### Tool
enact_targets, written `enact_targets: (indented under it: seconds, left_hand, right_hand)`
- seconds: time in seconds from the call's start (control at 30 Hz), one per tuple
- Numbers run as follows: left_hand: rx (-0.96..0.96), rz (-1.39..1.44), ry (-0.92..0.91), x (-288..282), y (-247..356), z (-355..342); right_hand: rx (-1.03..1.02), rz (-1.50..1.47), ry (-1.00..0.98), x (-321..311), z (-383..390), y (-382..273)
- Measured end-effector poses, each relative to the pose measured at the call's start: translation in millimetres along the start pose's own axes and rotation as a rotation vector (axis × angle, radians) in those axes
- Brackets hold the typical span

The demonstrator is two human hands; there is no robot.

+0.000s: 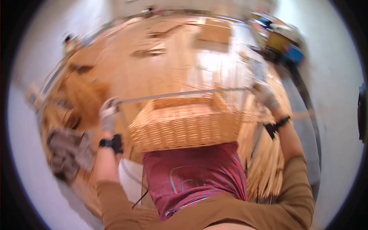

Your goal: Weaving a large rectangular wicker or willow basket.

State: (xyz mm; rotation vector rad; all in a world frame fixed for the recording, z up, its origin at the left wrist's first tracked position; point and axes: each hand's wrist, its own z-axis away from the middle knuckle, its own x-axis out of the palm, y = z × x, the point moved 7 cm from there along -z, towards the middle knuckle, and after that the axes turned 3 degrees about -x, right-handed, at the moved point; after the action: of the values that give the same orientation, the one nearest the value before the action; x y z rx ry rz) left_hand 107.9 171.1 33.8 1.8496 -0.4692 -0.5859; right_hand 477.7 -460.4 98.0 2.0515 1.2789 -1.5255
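A rectangular wicker basket (188,130) in pale tan weave rests across my lap, on red and blue checked cloth (191,168). Just beyond its far rim, a long thin grey strip (184,94) runs taut from hand to hand. My left hand (109,111), in a whitish glove, closes on the strip's left end, beside the basket. My right hand (265,95), gloved alike and a little farther away, grips the other end. Motion blur hides whether the strip is a tape or a rod. Both wrists wear black bands.
Loose pale strips (268,165) lie in a long bundle to the right. On the left are a fibre heap (84,92) and a crumpled grey-brown cloth (71,149). A cardboard piece (215,31) lies far off; boxes and a blue container (294,54) stand far right.
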Motion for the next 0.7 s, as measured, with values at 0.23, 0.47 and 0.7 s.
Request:
enact_targets:
  seconds: [0.23, 0.47, 0.7]
  left_hand:
    - [-0.153, 0.095, 0.063, -13.8, -36.2, -13.8]
    - [-0.128, 0.079, 0.065, -21.4, -46.9, -22.3]
    - [-0.129, 0.041, 0.063, -26.5, -56.1, -29.4]
  right_hand:
    - [0.174, 0.154, -0.018, -12.3, 11.2, -0.8]
    - [0.013, 0.156, 0.107, -4.9, -1.0, -13.4]
    - [0.015, 0.098, -0.017, 8.5, -9.2, -2.4]
